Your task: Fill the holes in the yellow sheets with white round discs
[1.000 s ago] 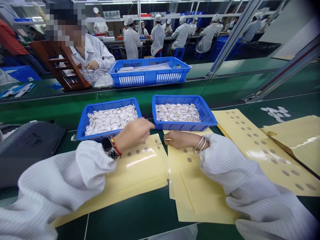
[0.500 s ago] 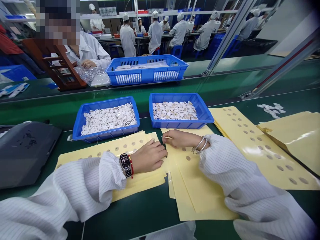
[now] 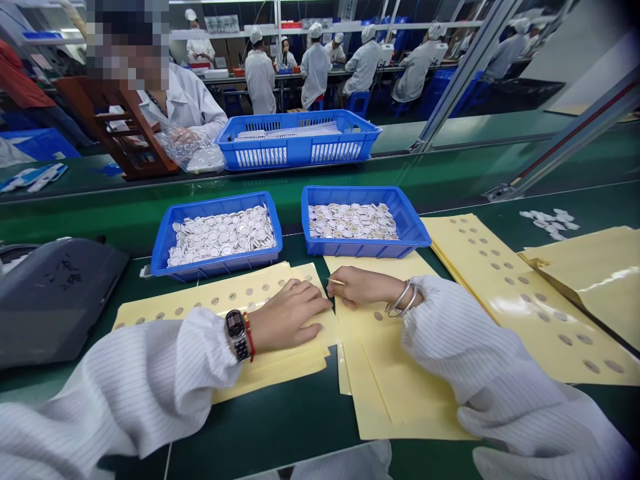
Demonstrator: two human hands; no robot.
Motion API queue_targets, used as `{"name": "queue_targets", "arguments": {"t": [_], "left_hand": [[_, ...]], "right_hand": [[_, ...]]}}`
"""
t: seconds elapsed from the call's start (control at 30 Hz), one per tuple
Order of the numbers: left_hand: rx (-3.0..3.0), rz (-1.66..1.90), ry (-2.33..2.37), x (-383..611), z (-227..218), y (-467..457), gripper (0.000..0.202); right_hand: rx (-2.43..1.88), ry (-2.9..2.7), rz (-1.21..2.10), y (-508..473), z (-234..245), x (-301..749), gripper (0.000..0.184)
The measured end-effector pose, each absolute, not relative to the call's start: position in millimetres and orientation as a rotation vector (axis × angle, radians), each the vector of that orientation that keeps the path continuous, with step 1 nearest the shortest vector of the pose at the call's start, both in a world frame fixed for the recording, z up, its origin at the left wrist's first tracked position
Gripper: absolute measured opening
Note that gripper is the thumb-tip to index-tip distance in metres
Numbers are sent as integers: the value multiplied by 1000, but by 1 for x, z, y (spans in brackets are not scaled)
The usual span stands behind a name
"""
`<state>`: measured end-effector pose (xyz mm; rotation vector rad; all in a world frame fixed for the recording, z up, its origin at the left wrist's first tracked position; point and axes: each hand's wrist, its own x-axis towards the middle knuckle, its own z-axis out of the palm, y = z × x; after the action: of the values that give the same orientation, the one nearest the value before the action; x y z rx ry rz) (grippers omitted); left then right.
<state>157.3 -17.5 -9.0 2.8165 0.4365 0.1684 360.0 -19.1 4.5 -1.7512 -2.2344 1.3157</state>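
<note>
My left hand (image 3: 289, 317) lies palm down, fingers stretched out, on a stack of yellow sheets (image 3: 270, 379) dotted with round greyish spots. Close to its fingertips, my right hand (image 3: 361, 285) is closed in a pinch on a thin pale wooden stick (image 3: 336, 281), whose tip points left. Under the right hand lie more yellow sheets (image 3: 415, 407), overlapping each other, with a round spot (image 3: 378, 316) visible beside the wrist. Just beyond the hands stand a left blue tray (image 3: 165, 250) and a right blue tray (image 3: 367, 249), both holding many flat white discs.
At right lie spotted yellow sheets (image 3: 500, 280), a folded yellow sheet (image 3: 595, 260) and loose white pieces (image 3: 550, 221). A grey machine (image 3: 55, 300) stands at left. Beyond the ledge are a blue basket (image 3: 300, 150) and a co-worker (image 3: 193, 100) handling clear plastic.
My left hand has shifted slightly left, its fingers more spread. My right hand still pinches the stick near the same spot. The whole view has moved slightly.
</note>
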Motion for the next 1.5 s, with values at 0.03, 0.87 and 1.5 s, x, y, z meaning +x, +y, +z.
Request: {"name": "queue_targets", "arguments": {"t": [0.03,0.87,1.5], "left_hand": [[2804,180,480,148,-10,-25,37],[3456,131,906,113,11,-63,22],[3061,227,762,153,-5,-45,27]], "right_hand": [[-1774,-2214,1302,-20,4,360,18],[-1789,-2128,1387,-27,-2,354,19],[-1953,-1974,1280,-27,8,359,13]]}}
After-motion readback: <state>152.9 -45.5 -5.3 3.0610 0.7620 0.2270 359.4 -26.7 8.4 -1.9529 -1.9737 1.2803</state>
